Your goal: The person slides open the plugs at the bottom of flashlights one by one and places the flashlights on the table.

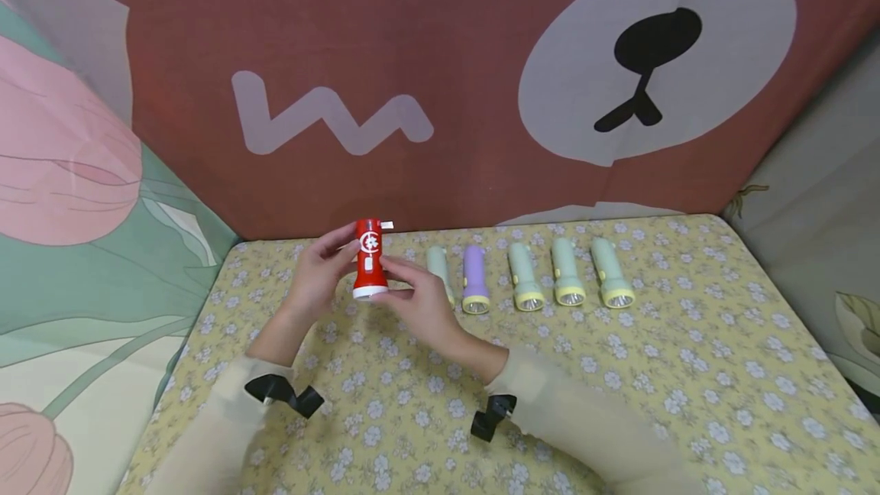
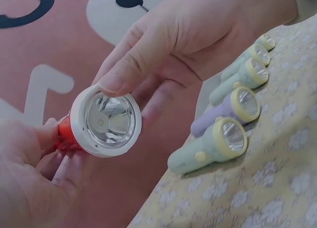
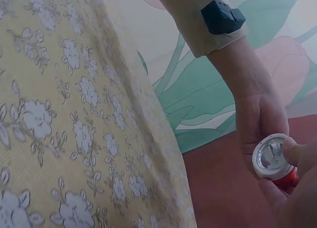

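Head view: we hold a red flashlight (image 1: 370, 260) upright above the floral tablecloth (image 1: 619, 373), white lens end down, its long axis vertical. Our left hand (image 1: 318, 275) grips the red barrel; our right hand (image 1: 421, 305) pinches the lens rim. Five pastel flashlights (image 1: 525, 277) lie just beside it in a row, lenses toward us.
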Demonstrator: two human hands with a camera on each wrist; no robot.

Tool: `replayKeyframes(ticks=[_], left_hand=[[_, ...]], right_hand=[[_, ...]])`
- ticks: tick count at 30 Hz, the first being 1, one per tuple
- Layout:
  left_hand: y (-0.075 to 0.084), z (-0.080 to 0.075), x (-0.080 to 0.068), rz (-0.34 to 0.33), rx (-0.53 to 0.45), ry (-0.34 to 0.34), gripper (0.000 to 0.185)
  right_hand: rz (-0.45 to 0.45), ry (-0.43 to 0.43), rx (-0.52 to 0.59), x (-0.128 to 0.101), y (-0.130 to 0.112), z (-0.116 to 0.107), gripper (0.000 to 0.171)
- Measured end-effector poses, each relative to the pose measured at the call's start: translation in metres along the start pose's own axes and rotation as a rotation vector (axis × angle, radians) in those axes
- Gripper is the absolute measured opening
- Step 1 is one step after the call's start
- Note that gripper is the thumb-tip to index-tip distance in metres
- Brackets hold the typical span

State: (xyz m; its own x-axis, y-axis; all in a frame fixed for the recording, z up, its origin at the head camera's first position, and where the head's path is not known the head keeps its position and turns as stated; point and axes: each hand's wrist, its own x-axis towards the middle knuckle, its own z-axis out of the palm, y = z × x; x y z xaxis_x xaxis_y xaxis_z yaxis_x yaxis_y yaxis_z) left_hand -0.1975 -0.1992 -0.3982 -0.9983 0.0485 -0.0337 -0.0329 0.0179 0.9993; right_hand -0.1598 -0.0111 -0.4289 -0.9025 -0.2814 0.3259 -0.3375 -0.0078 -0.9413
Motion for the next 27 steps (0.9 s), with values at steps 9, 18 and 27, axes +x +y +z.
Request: replayKeyframes(ticks=[9,18,27], left_hand=[[-0.009,-0.024,0.006,-0.045,0.018,-0.01,0.052],[-0.018,-0.045,0.01,-0.12,0.038,0.003,0.056],[-0.034,-0.06,0.018,-0.182,0.031,-0.002,0.056]], right_hand=[[0.031,0.003,0.024,0.011,0.008,0.024,0.056],[0.067,0.015,0.01,0.019,0.023,0.045,0.053],[0.14,0.035,-0.05,0.026,0.037,0.06,0.051]])
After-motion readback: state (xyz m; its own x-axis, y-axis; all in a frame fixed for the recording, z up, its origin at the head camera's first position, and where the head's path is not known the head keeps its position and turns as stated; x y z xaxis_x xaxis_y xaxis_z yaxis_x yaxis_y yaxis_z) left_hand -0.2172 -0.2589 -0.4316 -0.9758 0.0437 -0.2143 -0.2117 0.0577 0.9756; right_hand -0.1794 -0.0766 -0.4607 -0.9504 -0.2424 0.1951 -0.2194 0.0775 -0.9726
